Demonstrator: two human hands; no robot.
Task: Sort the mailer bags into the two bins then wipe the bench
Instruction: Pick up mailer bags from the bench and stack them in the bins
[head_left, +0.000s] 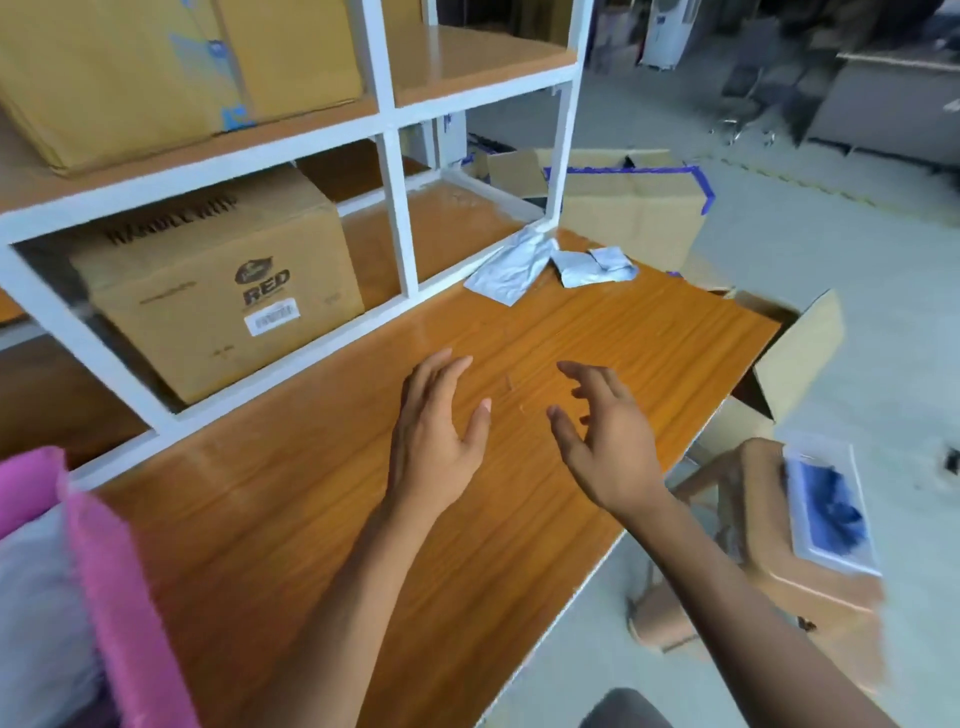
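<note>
Left hand (434, 431) and right hand (608, 441) empty, fingers loose, over bench (311, 519). Grey mailers (511, 265) at far corner by the edge; two, maybe three, blurry. Sloppy grab could slide one off, missing box (795, 353).

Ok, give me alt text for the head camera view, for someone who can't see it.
The left hand and right hand hover open and empty over a wooden bench. Crumpled grey mailer bags lie at its far end beside a white shelf, and a pink bin sits at the near left.
</note>
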